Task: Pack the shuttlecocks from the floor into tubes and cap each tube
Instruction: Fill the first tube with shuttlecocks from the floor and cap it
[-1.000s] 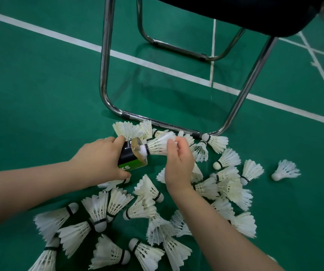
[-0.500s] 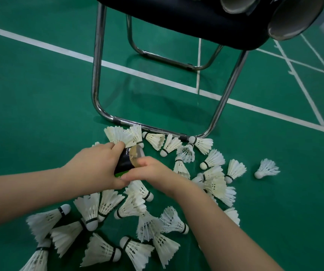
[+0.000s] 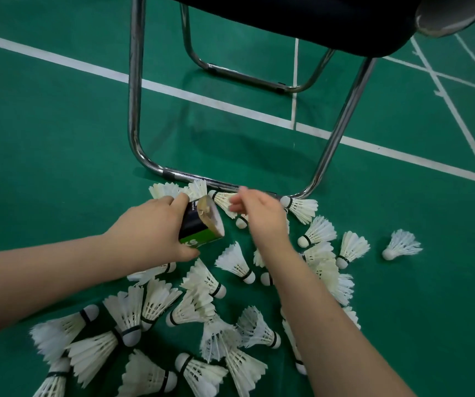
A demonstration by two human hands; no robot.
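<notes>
Tube (image 3: pixel 199 230) had just been fed; left hand (image 3: pixel 147 233) stayed wrapped round it, low over the floor pile (image 3: pixel 193 310). Right hand (image 3: pixel 262 216) had swung off its mouth to the next shuttlecock (image 3: pixel 222 200) against the chair frame (image 3: pixel 133 110): blurred, couldn't tell if pinched. Loading looked ongoing, capping far off.

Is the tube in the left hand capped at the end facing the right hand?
No, the tube held by the left hand shows an uncovered, open mouth at that end.
</notes>
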